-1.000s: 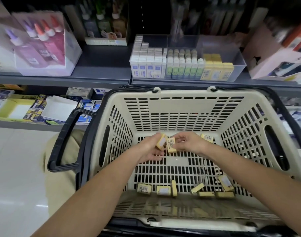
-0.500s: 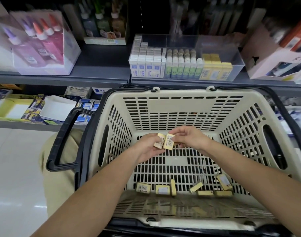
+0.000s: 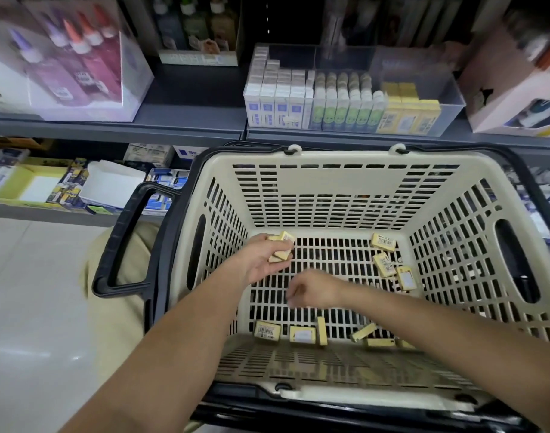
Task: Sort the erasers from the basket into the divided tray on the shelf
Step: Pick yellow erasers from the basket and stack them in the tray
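While the left hand point(image 3: 261, 260) hovers over the far left of the basket point(image 3: 339, 189) floor, fingers point(image 3: 284, 246) curled round a few yellow erasers point(image 3: 287, 236), the right hand point(image 3: 314, 290) hangs mid-basket, too blurry to tell what its fingers are doing. Loose erasers point(image 3: 267, 331) lie along the near wall, three more point(image 3: 383, 242) far right. The divided tray point(image 3: 448, 89) sits on the shelf point(image 3: 189, 126) just beyond.

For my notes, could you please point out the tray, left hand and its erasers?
tray point(image 3: 451, 109), head view, right wall
left hand point(image 3: 262, 264), head view, its middle
held erasers point(image 3: 287, 237), head view, top label
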